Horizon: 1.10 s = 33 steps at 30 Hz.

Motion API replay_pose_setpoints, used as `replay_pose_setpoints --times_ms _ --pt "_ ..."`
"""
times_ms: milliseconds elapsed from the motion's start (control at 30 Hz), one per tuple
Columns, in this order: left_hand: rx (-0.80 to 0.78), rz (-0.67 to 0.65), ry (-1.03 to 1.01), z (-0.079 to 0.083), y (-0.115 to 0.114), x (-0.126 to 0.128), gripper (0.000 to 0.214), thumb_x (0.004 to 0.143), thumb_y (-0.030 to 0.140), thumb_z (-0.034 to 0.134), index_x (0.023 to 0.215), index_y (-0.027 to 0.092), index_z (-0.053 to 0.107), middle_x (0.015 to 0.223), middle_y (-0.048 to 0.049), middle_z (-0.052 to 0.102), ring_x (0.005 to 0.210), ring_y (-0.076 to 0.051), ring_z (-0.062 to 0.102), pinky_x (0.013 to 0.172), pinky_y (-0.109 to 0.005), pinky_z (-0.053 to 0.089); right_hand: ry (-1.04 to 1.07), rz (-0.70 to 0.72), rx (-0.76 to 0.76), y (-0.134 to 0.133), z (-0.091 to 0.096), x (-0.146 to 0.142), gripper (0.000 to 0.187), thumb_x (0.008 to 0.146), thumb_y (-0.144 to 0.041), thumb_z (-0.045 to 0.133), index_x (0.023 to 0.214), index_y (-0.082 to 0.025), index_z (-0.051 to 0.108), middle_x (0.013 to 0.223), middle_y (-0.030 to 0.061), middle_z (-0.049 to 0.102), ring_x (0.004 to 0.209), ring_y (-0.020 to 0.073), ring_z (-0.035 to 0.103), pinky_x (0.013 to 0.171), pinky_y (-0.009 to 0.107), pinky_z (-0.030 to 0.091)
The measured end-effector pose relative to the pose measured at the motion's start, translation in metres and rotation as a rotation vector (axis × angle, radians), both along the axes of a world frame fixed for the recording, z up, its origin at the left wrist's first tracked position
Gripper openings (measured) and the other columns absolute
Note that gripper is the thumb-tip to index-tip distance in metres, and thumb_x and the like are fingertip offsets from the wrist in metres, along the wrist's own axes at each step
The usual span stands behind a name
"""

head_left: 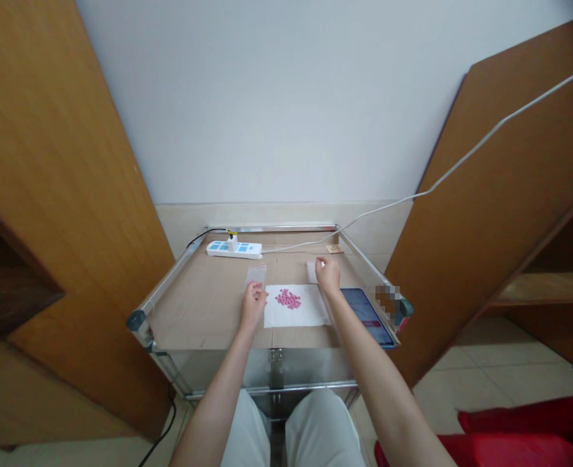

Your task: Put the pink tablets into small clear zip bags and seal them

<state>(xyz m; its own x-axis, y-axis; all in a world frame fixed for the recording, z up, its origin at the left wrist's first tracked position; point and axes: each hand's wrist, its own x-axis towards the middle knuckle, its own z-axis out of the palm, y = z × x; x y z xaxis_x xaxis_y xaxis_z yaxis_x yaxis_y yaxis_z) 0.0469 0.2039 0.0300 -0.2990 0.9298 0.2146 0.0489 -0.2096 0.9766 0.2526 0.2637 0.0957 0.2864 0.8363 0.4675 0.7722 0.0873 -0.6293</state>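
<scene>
Two hands on my feed: left hand (pixel 253 306) curled, grip unclear, just below a clear bag (pixel 256 274), beside pink tablets (pixel 288 299) heaped on white paper (pixel 297 319); right hand (pixel 327 274) pinching a pale slip (pixel 310 271). Tablets look light and rolling; take the floppy bag by its edge.

A plain white painted wall (pixel 286 97) rises behind a low beige skirting band (pixel 286 224), with a stainless-steel-framed bench (pixel 286 228) standing against it. Tall, honey-brown wood-veneer panels (pixel 58 162) (pixel 505 194) lean inward on both sides, and a brown wooden shelf (pixel 544 288) shows beyond the right one. Pale beige floor tiles (pixel 500 376) spread below on the right, where a bright red cushion (pixel 520 447) lies at the lower corner.
</scene>
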Motion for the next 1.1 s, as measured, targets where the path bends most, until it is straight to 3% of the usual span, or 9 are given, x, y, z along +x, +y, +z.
replay_pose_setpoints --times_ms 100,200,400,567,733,833,933,1100 --pt "0.000 -0.005 -0.009 0.001 0.000 0.001 0.022 0.065 0.030 0.051 0.083 0.017 0.047 0.067 -0.0007 0.057 0.060 -0.011 0.055 0.050 -0.020 0.041 0.356 0.183 0.126 -0.004 0.002 -0.010 0.029 0.070 -0.031 0.047 0.082 -0.011 0.065 0.082 0.0109 0.065 0.074 0.0188 0.057 0.066 0.028 0.040" --pt "0.009 -0.036 0.038 0.005 -0.003 0.002 0.023 0.067 0.036 0.050 0.076 0.015 0.053 0.065 -0.0019 0.058 0.061 -0.012 0.055 0.052 -0.021 0.041 0.716 0.338 0.090 -0.014 -0.001 -0.027 0.034 0.066 -0.037 0.052 0.084 -0.012 0.064 0.078 0.0089 0.065 0.068 0.0171 0.057 0.057 0.026 0.040" --pt "-0.064 -0.235 0.069 0.019 -0.010 0.004 0.041 0.072 0.047 0.041 0.070 0.013 0.064 0.074 -0.0069 0.064 0.066 -0.013 0.055 0.062 -0.024 0.039 1.010 0.451 0.007 -0.041 -0.011 -0.057 0.029 0.057 -0.033 0.061 0.079 -0.014 0.063 0.072 0.0053 0.065 0.065 0.0158 0.057 0.053 0.024 0.040" --pt "-0.086 -0.260 -0.029 0.023 -0.012 0.004 0.041 0.072 0.047 0.043 0.087 0.013 0.062 0.081 -0.0078 0.065 0.067 -0.012 0.055 0.059 -0.022 0.038 1.068 0.562 0.004 -0.053 -0.029 -0.067 0.020 0.060 -0.029 0.060 0.075 -0.016 0.058 0.071 0.0044 0.065 0.066 0.0147 0.059 0.060 0.025 0.043" --pt "-0.070 -0.308 -0.181 0.021 -0.012 0.001 0.044 0.067 0.040 0.054 0.104 0.016 0.052 0.082 -0.0064 0.064 0.064 -0.010 0.057 0.056 -0.019 0.039 1.015 0.659 -0.023 -0.059 -0.045 -0.072 0.017 0.061 -0.028 0.059 0.074 -0.017 0.056 0.061 0.0009 0.062 0.050 0.0115 0.055 0.049 0.023 0.042" --pt "-0.076 -0.337 -0.261 0.019 -0.011 -0.001 0.050 0.065 0.036 0.059 0.109 0.017 0.047 0.081 -0.0059 0.064 0.062 -0.010 0.058 0.056 -0.019 0.040 0.908 0.686 -0.004 -0.062 -0.047 -0.073 0.014 0.063 -0.025 0.058 0.074 -0.017 0.057 0.056 -0.0014 0.058 0.046 0.0098 0.052 0.047 0.021 0.041" --pt "-0.071 -0.360 -0.297 0.017 -0.010 -0.003 0.052 0.064 0.032 0.059 0.112 0.016 0.044 0.081 -0.0069 0.064 0.062 -0.011 0.058 0.056 -0.019 0.041 0.831 0.710 0.026 -0.065 -0.046 -0.073 0.012 0.063 -0.023 0.057 0.074 -0.017 0.058 0.063 -0.0002 0.059 0.050 0.0099 0.052 0.050 0.022 0.041" --pt "-0.071 -0.325 -0.306 0.016 -0.011 -0.004 0.047 0.062 0.028 0.059 0.106 0.014 0.049 0.072 -0.0046 0.063 0.055 -0.009 0.055 0.055 -0.020 0.041 0.908 0.725 -0.012 -0.066 -0.044 -0.071 0.017 0.066 -0.025 0.052 0.081 -0.018 0.056 0.069 0.0009 0.061 0.054 0.0111 0.054 0.053 0.023 0.043"
